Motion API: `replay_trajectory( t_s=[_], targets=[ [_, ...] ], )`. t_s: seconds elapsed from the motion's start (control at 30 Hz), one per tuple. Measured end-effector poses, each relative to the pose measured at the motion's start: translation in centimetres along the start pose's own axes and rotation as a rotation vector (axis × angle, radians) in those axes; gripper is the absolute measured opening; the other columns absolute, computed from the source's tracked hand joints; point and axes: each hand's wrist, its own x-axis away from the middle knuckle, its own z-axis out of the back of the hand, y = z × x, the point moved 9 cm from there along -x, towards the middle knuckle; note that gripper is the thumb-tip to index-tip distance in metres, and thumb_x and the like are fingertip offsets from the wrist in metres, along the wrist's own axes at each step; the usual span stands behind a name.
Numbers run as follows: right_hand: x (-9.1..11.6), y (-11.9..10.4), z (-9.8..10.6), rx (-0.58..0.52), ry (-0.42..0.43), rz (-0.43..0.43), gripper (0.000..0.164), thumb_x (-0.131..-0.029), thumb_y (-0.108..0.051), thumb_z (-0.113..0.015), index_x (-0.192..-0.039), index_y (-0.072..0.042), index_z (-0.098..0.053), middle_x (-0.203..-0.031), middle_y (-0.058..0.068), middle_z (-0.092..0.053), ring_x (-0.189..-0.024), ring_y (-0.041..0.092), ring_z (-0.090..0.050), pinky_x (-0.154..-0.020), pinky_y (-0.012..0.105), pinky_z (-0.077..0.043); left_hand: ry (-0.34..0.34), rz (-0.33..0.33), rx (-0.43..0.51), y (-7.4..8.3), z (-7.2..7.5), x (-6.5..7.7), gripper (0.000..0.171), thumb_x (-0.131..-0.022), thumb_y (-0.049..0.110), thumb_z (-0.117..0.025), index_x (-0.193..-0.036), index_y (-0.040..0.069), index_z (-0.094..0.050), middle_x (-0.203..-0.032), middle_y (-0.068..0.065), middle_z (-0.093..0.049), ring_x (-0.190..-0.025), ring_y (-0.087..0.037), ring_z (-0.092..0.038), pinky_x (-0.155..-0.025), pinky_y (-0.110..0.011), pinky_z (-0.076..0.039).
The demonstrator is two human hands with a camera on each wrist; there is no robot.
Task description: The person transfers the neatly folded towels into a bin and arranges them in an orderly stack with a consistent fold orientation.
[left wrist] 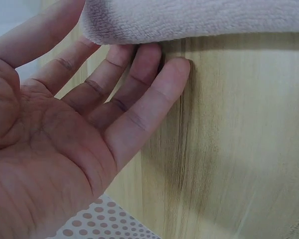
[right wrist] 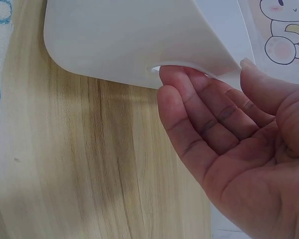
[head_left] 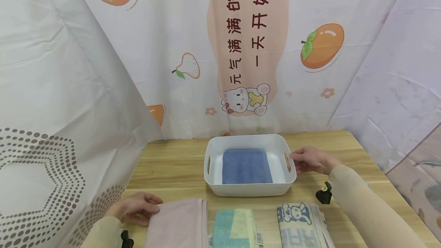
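A white basket (head_left: pixel 249 190) with side handle holes stands at the middle of the table, a folded blue towel (head_left: pixel 246 167) lying in it. My right hand (head_left: pixel 311 160) holds its right side at the handle hole; in the right wrist view the fingers (right wrist: pixel 189 107) reach into the hole, with the thumb at the rim. At the front left lies a folded pink towel (head_left: pixel 177 223). My left hand (head_left: pixel 138 208) is at that towel's far left corner, its fingers (left wrist: pixel 139 99) loosely bent under the edge of the pink towel (left wrist: pixel 199 20).
A folded teal-and-yellow towel (head_left: pixel 234 229) and a folded blue-and-cream patterned towel (head_left: pixel 299 225) lie along the front of the wooden table (head_left: pixel 172 167). Printed curtains (head_left: pixel 155 49) hang behind and on both sides.
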Motion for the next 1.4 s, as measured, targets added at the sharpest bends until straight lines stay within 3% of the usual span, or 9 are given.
replay_trajectory(
  t_s=[0.37, 0.77, 1.4],
  targets=[
    [0.04, -0.11, -0.1, 0.007, 0.005, -0.006, 0.043, -0.099, -0.023, -0.047, -0.122, 0.012, -0.051, -0.099, 0.025, -0.064, -0.079, 0.026, -0.064, -0.08, 0.046, -0.051, 0.007, -0.009, 0.025, -0.62, 0.19, -0.37, 0.055, -0.079, 0.019, -0.074, -0.125, -0.004, -0.052, -0.096, -0.011, -0.063, -0.082, -0.022, -0.059, -0.071, -0.042, -0.054],
    [0.22, -0.16, -0.03, 0.004, -0.002, 0.011, 0.043, -0.099, -0.023, -0.046, -0.122, 0.013, -0.05, -0.101, 0.027, -0.063, -0.082, 0.029, -0.064, -0.079, 0.045, -0.051, -0.009, -0.04, 0.034, -0.88, 0.0, -0.69, 0.039, -0.079, 0.016, -0.074, -0.111, -0.002, -0.062, -0.09, -0.009, -0.064, -0.077, -0.018, -0.057, -0.068, -0.038, -0.054],
    [0.14, -0.06, 0.13, 0.025, 0.043, -0.024, 0.041, -0.099, -0.024, -0.047, -0.119, 0.011, -0.054, -0.098, 0.025, -0.064, -0.082, 0.029, -0.064, -0.079, 0.046, -0.051, -0.038, -0.05, 0.044, -0.94, -0.37, -0.59, 0.046, -0.075, 0.011, -0.077, -0.111, -0.004, -0.054, -0.091, -0.012, -0.061, -0.075, -0.02, -0.058, -0.066, -0.035, -0.053]
  ],
)
